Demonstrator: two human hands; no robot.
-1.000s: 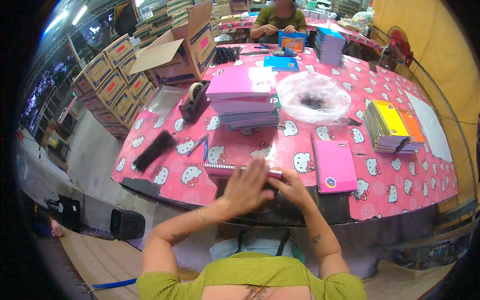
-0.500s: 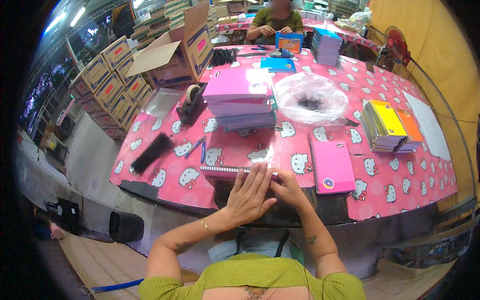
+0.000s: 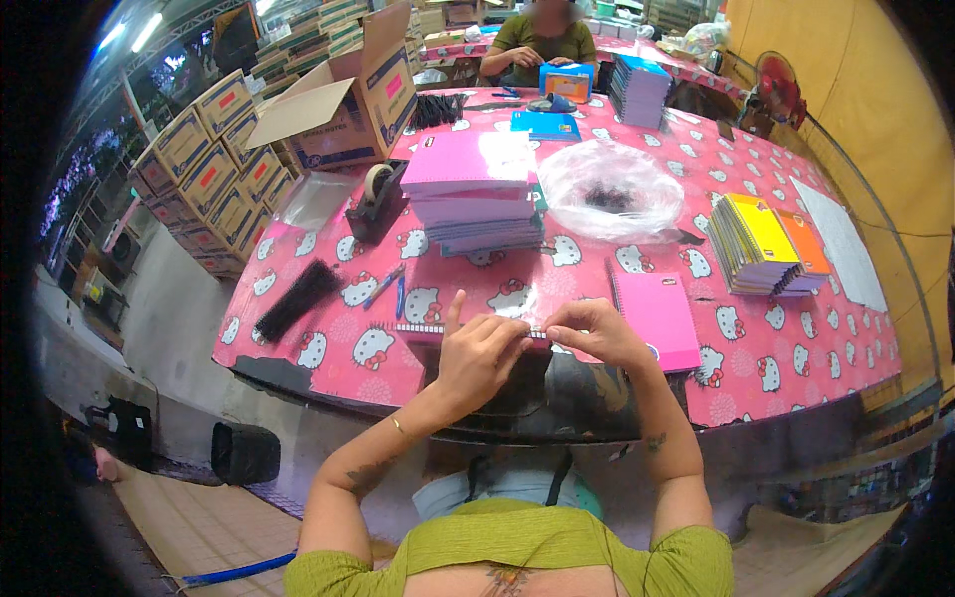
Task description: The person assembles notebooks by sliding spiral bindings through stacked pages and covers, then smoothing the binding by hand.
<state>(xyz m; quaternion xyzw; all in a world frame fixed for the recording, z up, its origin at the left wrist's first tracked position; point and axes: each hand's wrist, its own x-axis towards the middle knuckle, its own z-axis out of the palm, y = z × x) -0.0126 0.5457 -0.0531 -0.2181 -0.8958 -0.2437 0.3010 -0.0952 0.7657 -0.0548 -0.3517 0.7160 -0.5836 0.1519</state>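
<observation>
At the table's near edge is a notebook (image 3: 423,328), its spine edge with a row of punched holes turned up. A short piece of dark spiral coil (image 3: 384,326) sticks out past its left end. My left hand (image 3: 482,350) lies across the spine, index finger raised, the other fingers bent over the edge and closed on it. Against the right end of the spine, my right hand (image 3: 595,333) pinches thumb and fingertips together; what is between them is too small to make out. A pink spiral notebook (image 3: 657,313) lies beside my right hand.
Beyond my hands stands a stack of pink notebooks (image 3: 468,164), with a tape dispenser (image 3: 376,204), pens (image 3: 383,289) and a bundle of black coils (image 3: 295,301) left of it. Yellow notebooks (image 3: 761,239) stand right. A co-worker (image 3: 545,45) sits opposite.
My left hand has gone from lying flat to bent fingers with one raised. My right hand has risen to a pinch at the spine's right end. Coil now shows past the left end.
</observation>
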